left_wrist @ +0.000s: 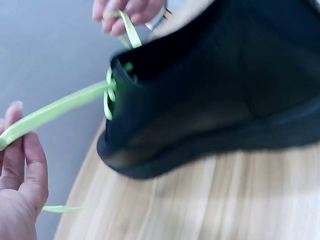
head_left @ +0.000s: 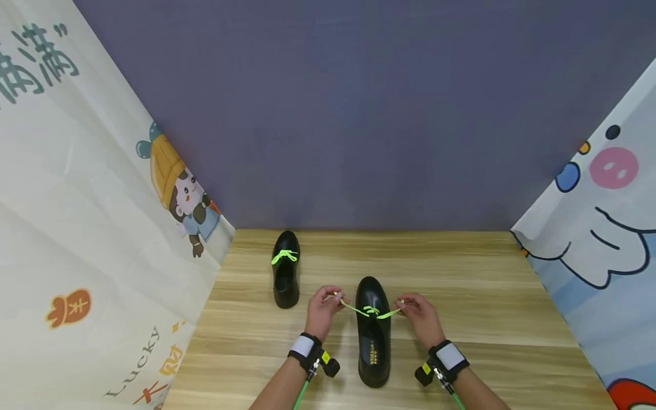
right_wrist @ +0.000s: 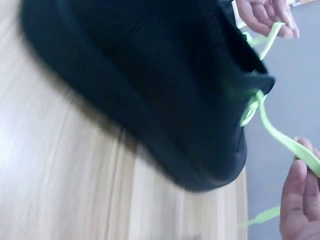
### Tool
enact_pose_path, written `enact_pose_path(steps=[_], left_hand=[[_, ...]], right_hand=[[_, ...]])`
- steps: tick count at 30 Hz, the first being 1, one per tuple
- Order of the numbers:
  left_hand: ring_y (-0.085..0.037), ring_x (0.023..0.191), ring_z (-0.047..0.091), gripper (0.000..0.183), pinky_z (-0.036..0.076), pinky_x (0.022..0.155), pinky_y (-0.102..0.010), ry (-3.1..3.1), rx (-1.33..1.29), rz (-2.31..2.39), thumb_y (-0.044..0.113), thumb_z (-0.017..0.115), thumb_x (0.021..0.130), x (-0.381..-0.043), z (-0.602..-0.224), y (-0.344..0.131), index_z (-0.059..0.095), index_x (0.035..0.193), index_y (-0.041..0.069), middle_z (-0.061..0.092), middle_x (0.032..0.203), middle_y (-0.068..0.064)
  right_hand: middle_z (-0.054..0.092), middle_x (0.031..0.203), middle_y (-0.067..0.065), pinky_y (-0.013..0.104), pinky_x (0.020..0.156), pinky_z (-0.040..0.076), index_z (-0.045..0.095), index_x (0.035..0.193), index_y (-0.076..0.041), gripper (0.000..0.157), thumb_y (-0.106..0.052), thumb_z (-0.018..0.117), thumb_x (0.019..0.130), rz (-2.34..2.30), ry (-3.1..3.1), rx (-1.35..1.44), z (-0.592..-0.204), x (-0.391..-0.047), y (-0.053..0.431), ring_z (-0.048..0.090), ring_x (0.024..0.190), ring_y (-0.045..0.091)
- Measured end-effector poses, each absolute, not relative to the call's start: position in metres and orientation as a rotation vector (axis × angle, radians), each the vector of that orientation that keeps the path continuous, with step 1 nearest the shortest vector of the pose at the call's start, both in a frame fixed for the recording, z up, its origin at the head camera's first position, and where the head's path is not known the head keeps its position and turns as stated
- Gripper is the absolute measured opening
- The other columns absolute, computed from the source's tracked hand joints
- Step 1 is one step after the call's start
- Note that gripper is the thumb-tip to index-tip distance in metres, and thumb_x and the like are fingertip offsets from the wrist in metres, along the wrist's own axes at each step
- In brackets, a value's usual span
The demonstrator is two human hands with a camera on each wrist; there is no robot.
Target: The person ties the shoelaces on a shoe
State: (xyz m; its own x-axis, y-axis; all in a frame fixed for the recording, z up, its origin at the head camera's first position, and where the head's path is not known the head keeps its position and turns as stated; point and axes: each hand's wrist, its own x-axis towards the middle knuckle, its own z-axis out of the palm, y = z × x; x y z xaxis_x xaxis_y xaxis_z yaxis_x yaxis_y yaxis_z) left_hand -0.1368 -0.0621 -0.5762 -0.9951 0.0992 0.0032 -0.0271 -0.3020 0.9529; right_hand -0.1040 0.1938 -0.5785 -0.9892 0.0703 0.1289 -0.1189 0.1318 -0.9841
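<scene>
A black leather shoe [head_left: 373, 356] stands on the wooden table with its toe pointing away from me. Neon-green shoelace [head_left: 371, 310] runs through its eyelets, and the two ends spread apart to either side. On the left, my left hand [head_left: 323, 312] pinches one lace end between thumb and fingers. My right hand [head_left: 421, 319] pinches the other end on the right. Both lengths are lifted off the shoe; in the left wrist view the near lace [left_wrist: 60, 107] looks stretched fairly straight, while in the right wrist view the lace [right_wrist: 280, 135] curves a little.
A second black shoe [head_left: 286, 285], its green lace [head_left: 284, 256] tied in a bow, stands farther back on the left. The wooden tabletop [head_left: 461, 267] meets a grey-blue panel [head_left: 359, 114] behind. Printed cloths hang at the left [head_left: 102, 228] and right [head_left: 605, 239].
</scene>
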Motion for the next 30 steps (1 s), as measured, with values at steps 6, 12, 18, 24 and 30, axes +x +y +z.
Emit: enact_pose_path(steps=[6, 12, 18, 24, 30], left_hand=[[-0.014, 0.076, 0.062, 0.043, 0.052, 0.080, -0.029, 1.750, 0.093, 2.494, -0.004, 0.056, 0.098, -0.139, -0.573, -0.053, 0.034, 0.134, -0.009, 0.067, 0.108, -0.032], [-0.019, 0.085, 0.069, 0.030, 0.050, 0.080, -0.028, 1.824, 0.077, 2.378, 0.000, 0.064, 0.095, -0.139, -0.570, -0.045, 0.051, 0.118, -0.013, 0.073, 0.099, -0.024], [-0.017, 0.089, 0.072, 0.021, 0.054, 0.081, -0.030, 1.874, 0.145, 2.335, -0.002, 0.066, 0.093, -0.137, -0.571, -0.043, 0.065, 0.108, -0.015, 0.073, 0.098, -0.026], [-0.034, 0.093, 0.071, 0.022, 0.055, 0.088, -0.043, 1.854, 0.210, 2.333, 0.003, 0.063, 0.097, -0.137, -0.568, -0.040, 0.062, 0.109, -0.015, 0.073, 0.100, -0.024], [-0.038, 0.089, 0.071, 0.019, 0.056, 0.086, -0.046, 1.903, 0.231, 2.222, 0.003, 0.065, 0.096, -0.136, -0.566, -0.032, 0.066, 0.108, -0.011, 0.072, 0.102, -0.026]], right_hand=[[0.074, 0.099, 0.019, 0.021, 0.069, 0.052, 0.045, 0.123, 0.016, 0.029, 0.011, 0.056, 0.096, 2.040, -2.137, 0.167, -0.571, -0.109, 0.185, 0.072, 0.079, 0.010], [0.067, 0.106, 0.035, 0.022, 0.071, 0.053, 0.047, 0.120, 0.017, 0.026, 0.009, 0.057, 0.097, 2.095, -2.137, 0.143, -0.566, -0.116, 0.176, 0.072, 0.078, 0.015], [0.066, 0.110, 0.035, 0.023, 0.075, 0.055, 0.055, 0.114, 0.015, 0.020, 0.008, 0.059, 0.096, 2.162, -2.178, 0.008, -0.564, -0.119, 0.163, 0.072, 0.088, 0.026], [0.069, 0.107, 0.030, 0.028, 0.074, 0.056, 0.061, 0.114, 0.013, 0.020, 0.007, 0.060, 0.095, 2.142, -2.238, -0.048, -0.560, -0.119, 0.155, 0.070, 0.088, 0.029], [0.069, 0.107, 0.018, 0.032, 0.075, 0.056, 0.068, 0.114, 0.006, 0.019, 0.002, 0.063, 0.096, 2.050, -2.363, -0.096, -0.555, -0.116, 0.148, 0.066, 0.084, 0.022]])
